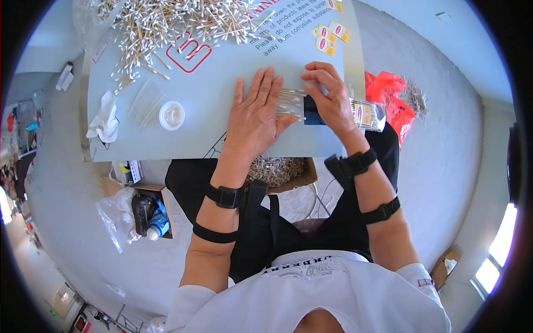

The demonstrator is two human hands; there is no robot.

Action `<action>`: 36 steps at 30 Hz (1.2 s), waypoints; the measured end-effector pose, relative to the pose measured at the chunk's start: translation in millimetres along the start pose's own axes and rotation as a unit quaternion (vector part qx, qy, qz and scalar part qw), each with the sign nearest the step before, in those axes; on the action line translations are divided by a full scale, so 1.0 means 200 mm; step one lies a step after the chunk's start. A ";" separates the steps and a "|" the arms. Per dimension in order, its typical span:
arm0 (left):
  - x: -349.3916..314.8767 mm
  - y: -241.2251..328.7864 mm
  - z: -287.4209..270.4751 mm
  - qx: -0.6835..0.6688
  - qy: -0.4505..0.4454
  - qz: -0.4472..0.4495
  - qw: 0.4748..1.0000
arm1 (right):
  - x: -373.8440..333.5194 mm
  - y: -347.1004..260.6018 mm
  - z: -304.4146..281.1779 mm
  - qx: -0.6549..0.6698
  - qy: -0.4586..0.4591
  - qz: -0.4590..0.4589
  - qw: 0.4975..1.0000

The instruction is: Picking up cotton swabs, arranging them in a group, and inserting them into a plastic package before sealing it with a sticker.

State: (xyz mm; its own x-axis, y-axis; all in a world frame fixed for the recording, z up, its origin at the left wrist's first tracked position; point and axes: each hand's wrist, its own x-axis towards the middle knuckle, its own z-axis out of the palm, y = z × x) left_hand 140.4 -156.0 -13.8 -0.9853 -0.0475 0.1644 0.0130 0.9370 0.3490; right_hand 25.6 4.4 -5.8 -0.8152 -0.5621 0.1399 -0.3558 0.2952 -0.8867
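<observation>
My left hand (254, 114) lies flat on the table, fingers stretched out, its thumb against a small row of cotton swabs (288, 100). At the other end of that row is my right hand (328, 100), its fingers bent and the thumb drawn in toward the forefinger. Whatever may be between those fingertips is too small to make out. Under the right hand shows a dark blue-black flat piece (313, 114). Just beyond the right wrist, a clear pack of cotton swabs (366, 115) with a yellow label lies at the table's right edge.
A big loose heap of cotton swabs (166, 28) covers the table's far left. Small yellow labels (326, 40) lie far right. A white round tub (172, 115) and crumpled tissue (104, 117) sit left. Below the near edge stands a box of swabs (277, 171); a red bag (388, 94) is rightward.
</observation>
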 end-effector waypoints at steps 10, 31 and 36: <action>0.03 0.00 0.06 -0.250 0.225 -0.087 0.938 | -0.15 -0.05 0.27 0.236 0.221 0.034 0.946; 0.01 0.28 0.09 -0.011 0.031 -0.022 0.999 | -0.21 0.03 0.09 0.388 0.234 0.079 0.888; -0.06 0.29 0.08 0.025 -0.034 -0.014 0.999 | -0.23 0.05 0.09 0.362 0.203 0.094 0.905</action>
State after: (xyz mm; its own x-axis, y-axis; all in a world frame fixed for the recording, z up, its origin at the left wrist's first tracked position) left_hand 150.1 -94.5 -10.5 -0.9944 -0.0518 0.0920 -0.0213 0.9520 0.3054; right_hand 67.3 20.4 -29.5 -0.9831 -0.1813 -0.0242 0.0805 -0.3107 -0.9471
